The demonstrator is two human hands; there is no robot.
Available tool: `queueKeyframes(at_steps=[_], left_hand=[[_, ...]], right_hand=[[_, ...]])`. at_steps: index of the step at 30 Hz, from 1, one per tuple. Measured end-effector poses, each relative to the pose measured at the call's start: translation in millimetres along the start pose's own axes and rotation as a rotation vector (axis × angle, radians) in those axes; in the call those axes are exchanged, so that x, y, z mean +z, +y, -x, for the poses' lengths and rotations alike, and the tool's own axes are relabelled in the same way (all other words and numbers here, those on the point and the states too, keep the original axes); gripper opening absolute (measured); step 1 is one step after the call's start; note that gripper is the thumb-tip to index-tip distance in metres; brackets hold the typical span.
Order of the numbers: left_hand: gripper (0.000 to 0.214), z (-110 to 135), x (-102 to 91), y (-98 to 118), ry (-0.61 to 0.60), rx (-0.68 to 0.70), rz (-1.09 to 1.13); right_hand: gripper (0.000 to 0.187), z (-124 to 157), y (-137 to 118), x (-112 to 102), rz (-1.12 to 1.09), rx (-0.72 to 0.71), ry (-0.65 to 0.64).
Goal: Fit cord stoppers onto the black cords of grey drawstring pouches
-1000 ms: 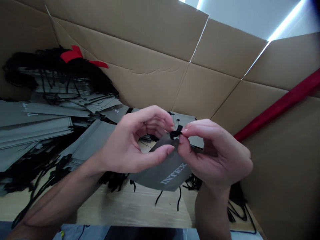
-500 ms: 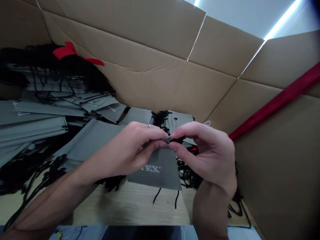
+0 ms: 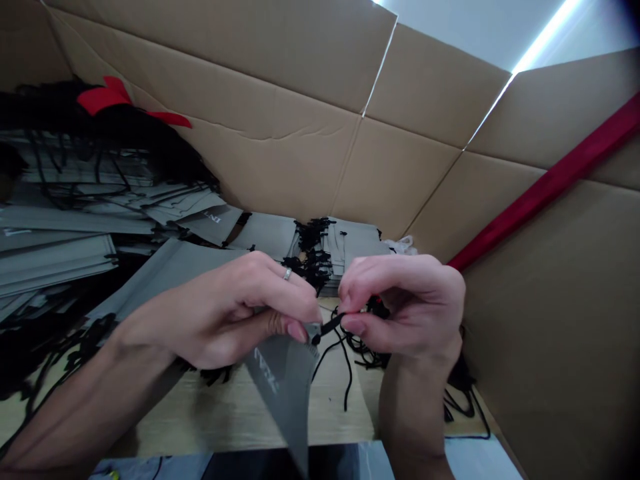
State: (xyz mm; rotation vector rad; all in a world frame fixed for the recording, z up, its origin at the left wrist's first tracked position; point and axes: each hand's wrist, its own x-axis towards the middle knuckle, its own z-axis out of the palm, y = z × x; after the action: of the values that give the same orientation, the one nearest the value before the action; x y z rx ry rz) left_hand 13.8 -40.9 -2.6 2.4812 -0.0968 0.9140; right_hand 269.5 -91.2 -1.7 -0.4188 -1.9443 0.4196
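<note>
My left hand [image 3: 235,313], a ring on one finger, pinches the top corner of a grey pouch [image 3: 283,383] with white lettering; the pouch hangs down towards me, turned almost edge-on. My right hand [image 3: 405,307] is level with the left and close beside it. Its thumb and forefinger grip the black drawstring [image 3: 330,325] where it comes out of the pouch's corner. The string's loose ends dangle over the wooden tabletop [image 3: 230,413].
Several flat grey pouches [image 3: 55,247] with black cords are heaped at the left, a red ribbon [image 3: 107,100] on top. A neater stack of pouches [image 3: 345,247] lies behind my hands. Cardboard walls [image 3: 300,153] enclose the table; a red strip [image 3: 545,183] runs along the right wall.
Both hands dropped lower and towards me. The pouch swung from facing me flat to hanging edge-on under my left hand. My right hand has drawn the string a little to the right.
</note>
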Motion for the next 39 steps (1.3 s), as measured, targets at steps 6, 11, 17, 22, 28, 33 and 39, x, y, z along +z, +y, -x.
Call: queueKeyframes(at_steps=[6, 11, 17, 22, 28, 33, 39], left_hand=[[0.025, -4, -6.9, 9, 0.098, -0.191, -0.086], [0.032, -5, -9.2, 13, 0.103, -0.272, -0.129], [0.017, -4, -0.1, 12, 0.135, -0.332, -0.156], [0.026, -8, 1.4, 11, 0.133, -0.316, -0.203], [0.027, -11, 0.5, 8, 0.168, -0.297, -0.314], [0.025, -8, 3.9, 7, 0.171, -0.291, -0.304], [0.026, -6, 4.6, 9, 0.163, -0.271, -0.331]], right_hand=[[0.031, 4, 0, -3, -0.025, 0.123, 0.072], [0.032, 4, -11, -5, 0.046, 0.155, 0.157], [0.018, 0, -17, 3, 0.207, 0.165, 0.206], [0.024, -1, -13, 2, 0.211, 0.174, 0.129], [0.005, -2, -10, -3, 0.500, 0.114, -0.030], [0.037, -3, -8, 3, 0.357, 0.137, -0.016], [0.011, -3, -6, 2, 0.311, 0.046, -0.023]])
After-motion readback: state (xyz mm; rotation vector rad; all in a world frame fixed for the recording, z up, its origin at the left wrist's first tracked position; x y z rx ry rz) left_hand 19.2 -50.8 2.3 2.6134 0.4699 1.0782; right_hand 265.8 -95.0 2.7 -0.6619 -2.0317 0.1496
